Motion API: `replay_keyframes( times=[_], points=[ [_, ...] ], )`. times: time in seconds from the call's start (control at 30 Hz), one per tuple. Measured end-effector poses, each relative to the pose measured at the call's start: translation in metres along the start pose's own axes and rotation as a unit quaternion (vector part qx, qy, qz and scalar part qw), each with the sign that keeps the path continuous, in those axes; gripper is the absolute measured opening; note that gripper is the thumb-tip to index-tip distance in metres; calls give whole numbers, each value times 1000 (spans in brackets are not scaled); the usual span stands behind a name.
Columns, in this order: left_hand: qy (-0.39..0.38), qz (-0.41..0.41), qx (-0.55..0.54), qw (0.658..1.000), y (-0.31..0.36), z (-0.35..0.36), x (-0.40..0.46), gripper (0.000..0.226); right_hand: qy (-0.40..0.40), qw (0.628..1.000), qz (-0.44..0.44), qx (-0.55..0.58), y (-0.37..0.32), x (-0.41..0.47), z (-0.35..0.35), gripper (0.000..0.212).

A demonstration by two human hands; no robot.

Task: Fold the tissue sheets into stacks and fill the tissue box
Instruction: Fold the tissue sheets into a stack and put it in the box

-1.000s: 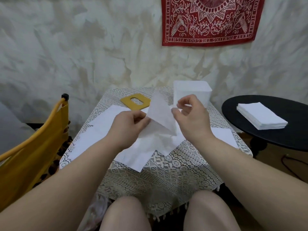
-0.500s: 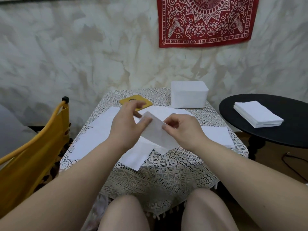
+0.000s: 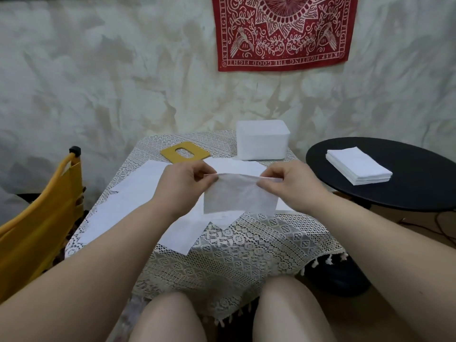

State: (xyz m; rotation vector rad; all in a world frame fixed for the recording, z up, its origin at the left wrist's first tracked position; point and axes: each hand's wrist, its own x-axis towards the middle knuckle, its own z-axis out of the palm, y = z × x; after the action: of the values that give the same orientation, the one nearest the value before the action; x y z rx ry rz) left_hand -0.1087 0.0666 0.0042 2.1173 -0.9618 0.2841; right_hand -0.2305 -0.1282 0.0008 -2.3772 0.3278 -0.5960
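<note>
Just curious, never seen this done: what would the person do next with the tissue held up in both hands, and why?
Probably lay the folded tissue flat on the lace table: left hand and right hand pinch its top corners, and it hangs already doubled.

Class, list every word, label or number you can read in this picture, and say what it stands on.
"KEEP FIGHTING THE GOOD FIGHT": along the bottom border of the red wall cloth, printed upside down.
"KEEP FIGHTIN...": up its left border, cut off by the frame.
"GOOD FIGHT": its right border.
No other text is visible.
</note>
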Motion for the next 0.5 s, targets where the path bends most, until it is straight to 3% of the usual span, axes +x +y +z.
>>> replay_keyframes(
  times=[0.2, 0.33, 0.5],
  points=[
    [-43, 1, 3, 999, 15, 22, 16, 4, -24, 996, -11, -90, 19, -5, -37, 17],
    [-73, -6, -10, 997, 25, 46, 26, 8, 10, 994, 12, -108, 37, -5, -56, 12],
    [-7, -5, -8, 1000, 46, 76, 50, 8, 90, 984, 17, -152, 55, 10, -73, 11]
  ],
)
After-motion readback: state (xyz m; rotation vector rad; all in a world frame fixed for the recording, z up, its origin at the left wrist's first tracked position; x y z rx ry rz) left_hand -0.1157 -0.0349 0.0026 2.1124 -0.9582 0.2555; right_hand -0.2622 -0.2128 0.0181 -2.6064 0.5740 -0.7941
